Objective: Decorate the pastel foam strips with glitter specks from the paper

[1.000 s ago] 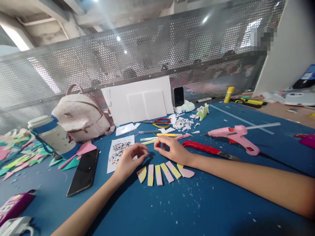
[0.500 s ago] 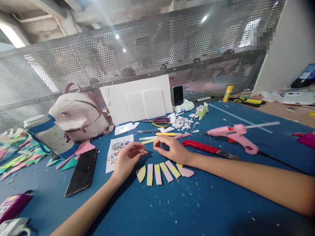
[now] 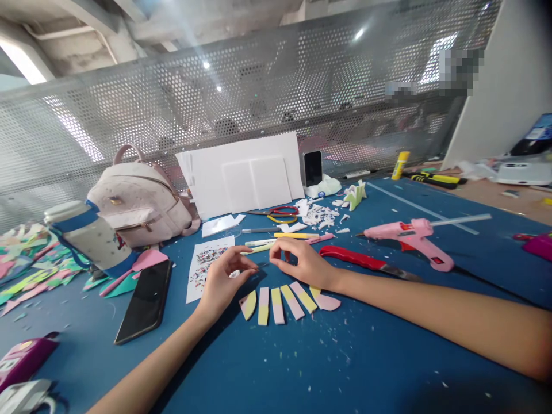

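Note:
My left hand (image 3: pixel 226 282) hovers beside the white sheet with small coloured specks (image 3: pixel 202 265), its thumb and fingertips nearly meeting. A faint thin dark sliver shows at those fingertips, too small to name. Just to the right, my right hand (image 3: pixel 302 261) is closed in a pinch, thumb and forefinger forming a ring; whatever it holds, if anything, is hidden. Below both hands, several pink-and-yellow foam strips (image 3: pixel 277 306) lie fanned in an arc. A rounded foam piece (image 3: pixel 248 305) ends the arc at the left, and a pink curved piece (image 3: pixel 326 301) at the right.
Right of my hands lie a red-handled knife (image 3: pixel 353 256) and a pink glue gun (image 3: pixel 405 233). Scissors (image 3: pixel 282 214), pens and white scraps (image 3: pixel 319 215) lie behind. Leftward are a phone (image 3: pixel 144 302), a bottle (image 3: pixel 90 238), a backpack (image 3: pixel 138 201) and foam offcuts (image 3: pixel 34 259).
My left thumb and fingers have shifted slightly, and a small gap shows between them. The right hand keeps its pinch. The foam pieces lie as before.

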A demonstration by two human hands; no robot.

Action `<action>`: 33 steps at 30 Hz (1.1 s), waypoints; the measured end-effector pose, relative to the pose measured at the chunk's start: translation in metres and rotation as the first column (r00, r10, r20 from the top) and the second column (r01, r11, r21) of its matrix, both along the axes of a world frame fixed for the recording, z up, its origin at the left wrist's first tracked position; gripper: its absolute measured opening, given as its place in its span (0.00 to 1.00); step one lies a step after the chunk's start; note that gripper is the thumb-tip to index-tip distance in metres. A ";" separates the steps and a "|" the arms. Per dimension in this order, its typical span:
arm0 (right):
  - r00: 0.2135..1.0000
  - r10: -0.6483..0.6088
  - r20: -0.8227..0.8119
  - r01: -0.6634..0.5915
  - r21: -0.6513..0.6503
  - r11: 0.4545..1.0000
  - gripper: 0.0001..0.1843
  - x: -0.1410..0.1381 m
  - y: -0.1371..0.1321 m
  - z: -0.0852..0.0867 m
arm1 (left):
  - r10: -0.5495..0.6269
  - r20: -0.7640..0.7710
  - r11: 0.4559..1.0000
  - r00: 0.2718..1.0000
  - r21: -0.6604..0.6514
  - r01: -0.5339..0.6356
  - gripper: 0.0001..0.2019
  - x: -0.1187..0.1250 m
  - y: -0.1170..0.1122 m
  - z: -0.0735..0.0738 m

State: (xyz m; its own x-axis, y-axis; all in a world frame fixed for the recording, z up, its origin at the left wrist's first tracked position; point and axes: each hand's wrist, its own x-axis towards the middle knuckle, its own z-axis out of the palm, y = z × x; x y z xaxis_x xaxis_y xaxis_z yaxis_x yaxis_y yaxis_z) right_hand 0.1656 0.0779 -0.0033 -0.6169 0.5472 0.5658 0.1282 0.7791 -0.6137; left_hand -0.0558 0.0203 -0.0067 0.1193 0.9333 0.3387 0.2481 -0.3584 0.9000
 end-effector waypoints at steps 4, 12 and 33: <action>1.000 -0.004 0.003 0.004 0.006 1.000 0.03 -0.001 0.001 -0.001 | -0.018 -0.011 1.000 1.000 -0.019 0.018 0.17 0.000 0.000 -0.001; 1.000 -0.015 0.012 0.015 0.014 1.000 0.03 -0.001 0.001 -0.001 | -0.008 -0.018 1.000 1.000 -0.006 0.008 0.14 0.001 0.001 -0.001; 0.988 0.122 0.090 -0.132 0.121 0.984 0.01 -0.001 -0.001 0.000 | 0.072 -0.192 0.993 0.979 0.101 -0.053 0.05 0.013 -0.012 0.004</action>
State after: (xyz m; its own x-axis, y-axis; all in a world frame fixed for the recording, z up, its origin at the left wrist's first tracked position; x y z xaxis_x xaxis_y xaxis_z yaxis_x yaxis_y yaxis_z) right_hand 0.1645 0.0774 -0.0037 -0.7239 0.3892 0.5696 0.0694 0.8626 -0.5011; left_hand -0.0432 0.0080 -0.0032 0.1343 0.9058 0.4018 0.4401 -0.4178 0.7949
